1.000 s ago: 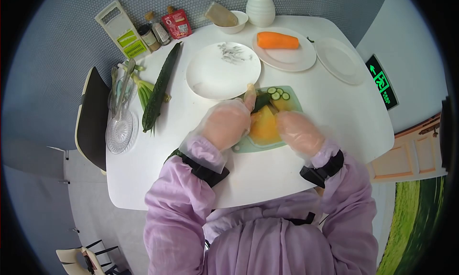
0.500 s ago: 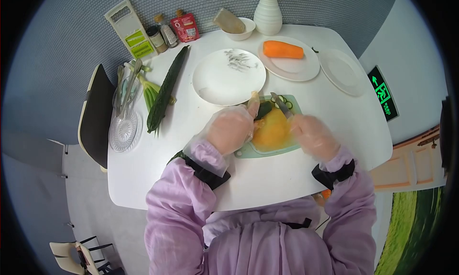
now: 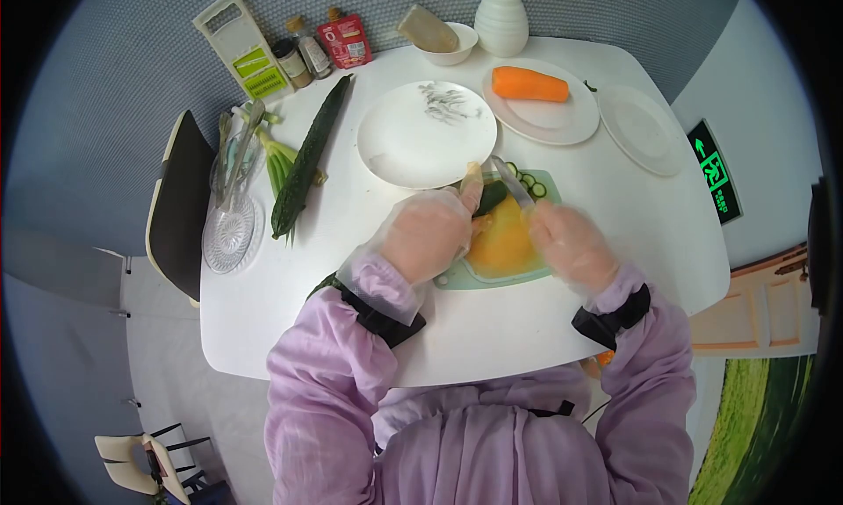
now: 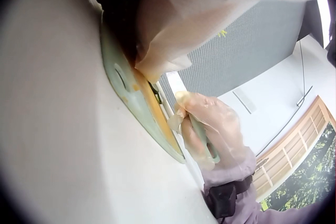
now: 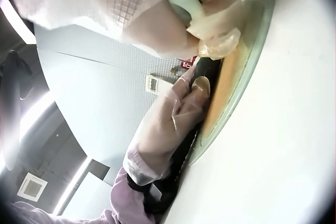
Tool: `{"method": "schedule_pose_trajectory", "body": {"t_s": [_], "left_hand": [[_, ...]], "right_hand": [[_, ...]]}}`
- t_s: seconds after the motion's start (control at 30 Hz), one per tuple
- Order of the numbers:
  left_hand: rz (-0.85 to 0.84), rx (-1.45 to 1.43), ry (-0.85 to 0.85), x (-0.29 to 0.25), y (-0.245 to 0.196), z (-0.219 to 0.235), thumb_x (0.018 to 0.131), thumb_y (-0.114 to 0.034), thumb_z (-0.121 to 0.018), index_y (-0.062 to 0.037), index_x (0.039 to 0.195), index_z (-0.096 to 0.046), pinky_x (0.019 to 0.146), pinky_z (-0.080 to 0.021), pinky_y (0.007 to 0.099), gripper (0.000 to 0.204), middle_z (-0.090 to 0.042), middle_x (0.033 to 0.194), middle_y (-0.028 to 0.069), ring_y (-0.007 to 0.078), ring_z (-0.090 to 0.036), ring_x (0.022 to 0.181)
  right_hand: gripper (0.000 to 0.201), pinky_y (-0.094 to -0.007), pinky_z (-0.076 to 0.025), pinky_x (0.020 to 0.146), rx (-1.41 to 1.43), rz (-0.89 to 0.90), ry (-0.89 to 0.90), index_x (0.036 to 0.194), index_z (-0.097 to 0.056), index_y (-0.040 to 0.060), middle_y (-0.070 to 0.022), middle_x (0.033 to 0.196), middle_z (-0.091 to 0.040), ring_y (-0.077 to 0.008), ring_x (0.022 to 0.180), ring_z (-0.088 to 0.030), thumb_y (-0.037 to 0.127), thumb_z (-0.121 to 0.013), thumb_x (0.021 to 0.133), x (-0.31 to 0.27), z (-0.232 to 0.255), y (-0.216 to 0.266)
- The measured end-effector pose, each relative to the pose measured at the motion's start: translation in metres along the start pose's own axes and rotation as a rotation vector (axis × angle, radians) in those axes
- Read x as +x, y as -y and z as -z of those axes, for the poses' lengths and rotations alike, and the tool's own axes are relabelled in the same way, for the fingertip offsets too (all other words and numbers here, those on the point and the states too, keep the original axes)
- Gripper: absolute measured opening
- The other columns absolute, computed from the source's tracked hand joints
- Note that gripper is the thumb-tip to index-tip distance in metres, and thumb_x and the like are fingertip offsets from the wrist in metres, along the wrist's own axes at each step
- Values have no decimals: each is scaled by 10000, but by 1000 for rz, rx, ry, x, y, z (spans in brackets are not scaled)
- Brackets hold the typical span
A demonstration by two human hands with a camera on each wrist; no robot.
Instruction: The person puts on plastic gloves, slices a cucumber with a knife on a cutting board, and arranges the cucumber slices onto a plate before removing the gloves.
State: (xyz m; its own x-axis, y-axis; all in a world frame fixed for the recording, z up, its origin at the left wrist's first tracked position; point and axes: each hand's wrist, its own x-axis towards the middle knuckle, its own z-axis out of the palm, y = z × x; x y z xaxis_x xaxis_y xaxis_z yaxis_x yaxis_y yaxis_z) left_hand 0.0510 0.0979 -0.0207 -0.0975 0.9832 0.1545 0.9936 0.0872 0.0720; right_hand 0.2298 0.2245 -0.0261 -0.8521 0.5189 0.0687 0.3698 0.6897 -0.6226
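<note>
On the green cutting board (image 3: 457,281), the left hand (image 3: 428,234) pins the cucumber piece (image 3: 488,198), its long axis toward one o'clock, while the right hand (image 3: 571,244) grips the knife (image 3: 515,187), blade angled toward eleven o'clock across its far end.

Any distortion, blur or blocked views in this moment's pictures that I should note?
Head view: strong fisheye with dark rounded corners, even light, sharp on the cutting board. Left wrist view: the gloved left hand fills the top, very close and soft; the table is a pale blur. Right wrist view: the right hand blocks the top, blurred, tilted horizon.
</note>
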Motion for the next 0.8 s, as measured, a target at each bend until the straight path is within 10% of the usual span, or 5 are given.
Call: {"method": "schedule_pose_trajectory", "body": {"t_s": [0.8], "left_hand": [[20,51,4,3,-1,-3,835,-325,-578,26,1294,-413,619,-470,392,601,-582,756,125,282,-586,682]], "right_hand": [[143,-472,-422,631,-50,32,0,856,-509,7,-214,759,-572,-421,723,-541,147,-481,863,-7,-4,1]]}}
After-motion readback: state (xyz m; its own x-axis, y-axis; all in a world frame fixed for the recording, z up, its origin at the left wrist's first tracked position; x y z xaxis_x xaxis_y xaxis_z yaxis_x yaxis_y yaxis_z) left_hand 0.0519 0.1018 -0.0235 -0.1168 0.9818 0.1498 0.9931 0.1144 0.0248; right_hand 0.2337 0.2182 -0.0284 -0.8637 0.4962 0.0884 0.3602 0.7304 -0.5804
